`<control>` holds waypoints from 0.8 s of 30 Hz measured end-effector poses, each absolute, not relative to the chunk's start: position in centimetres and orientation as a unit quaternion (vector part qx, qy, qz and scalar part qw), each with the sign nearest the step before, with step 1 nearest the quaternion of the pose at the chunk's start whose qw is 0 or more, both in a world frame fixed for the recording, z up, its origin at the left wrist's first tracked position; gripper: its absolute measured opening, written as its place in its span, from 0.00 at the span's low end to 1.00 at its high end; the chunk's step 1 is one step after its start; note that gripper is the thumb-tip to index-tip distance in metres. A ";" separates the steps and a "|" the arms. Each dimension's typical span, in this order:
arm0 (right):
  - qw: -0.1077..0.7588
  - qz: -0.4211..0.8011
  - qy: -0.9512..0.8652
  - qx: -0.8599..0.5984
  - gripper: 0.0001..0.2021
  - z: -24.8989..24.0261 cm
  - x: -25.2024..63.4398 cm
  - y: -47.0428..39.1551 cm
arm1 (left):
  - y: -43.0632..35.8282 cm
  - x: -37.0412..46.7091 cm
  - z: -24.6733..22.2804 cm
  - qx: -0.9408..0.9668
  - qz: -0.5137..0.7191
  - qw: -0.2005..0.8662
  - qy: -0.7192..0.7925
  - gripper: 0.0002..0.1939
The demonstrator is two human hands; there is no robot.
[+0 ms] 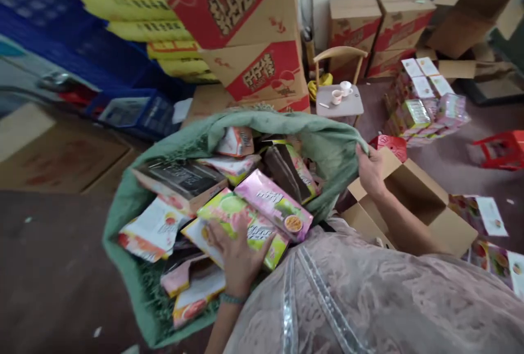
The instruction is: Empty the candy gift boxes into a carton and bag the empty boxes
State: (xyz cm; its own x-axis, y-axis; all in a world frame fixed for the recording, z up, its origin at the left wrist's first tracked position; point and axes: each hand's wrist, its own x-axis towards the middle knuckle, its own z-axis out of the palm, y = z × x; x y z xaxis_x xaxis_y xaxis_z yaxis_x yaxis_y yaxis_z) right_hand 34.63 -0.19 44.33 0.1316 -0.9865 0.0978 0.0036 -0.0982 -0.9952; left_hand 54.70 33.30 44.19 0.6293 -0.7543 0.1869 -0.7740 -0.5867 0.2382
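A large green woven sack [126, 217] stands with its mouth wide, filled with small printed packaging boxes. My right hand [370, 171] is closed around the right side of its rim. Inside the sack, my left hand [239, 250] lies with fingers spread over a green-and-pink box [262, 234] and a white box with yellow edges [201, 240]. A pink-purple box with a passion fruit picture [274, 201] rests against the green one. Farther back are a dark-topped box [184, 179] and a brown pouch-like package [282, 171]. A white carton [153, 228] lies at the left.
Tall red-and-brown cartons [262, 70] stand behind the sack. An opened cardboard box [409, 196] is beside my right arm. A small chair [339, 104] holds two cups. Packaged boxes [426, 97] are stacked at right, near a red stool [501, 149]. Blue crates [131, 111] stand at left.
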 end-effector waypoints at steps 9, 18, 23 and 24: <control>0.600 -0.310 -0.029 -0.738 0.09 56.5 40.7 6.3 | 22.3 59.3 41.9 0.942 -0.022 0.155 -0.297 0.37; 0.365 -0.076 -0.219 -0.902 0.20 45.4 49.0 8.4 | 28.9 56.3 42.3 0.846 0.044 0.348 -0.402 0.17; 0.197 -0.085 -0.226 -0.950 0.25 41.5 48.7 7.6 | 43.4 54.1 43.2 0.920 0.247 0.264 0.154 0.26; 0.166 -0.081 -0.233 -0.955 0.27 41.1 49.2 8.1 | 45.4 54.0 42.6 0.921 0.191 0.233 0.247 0.30</control>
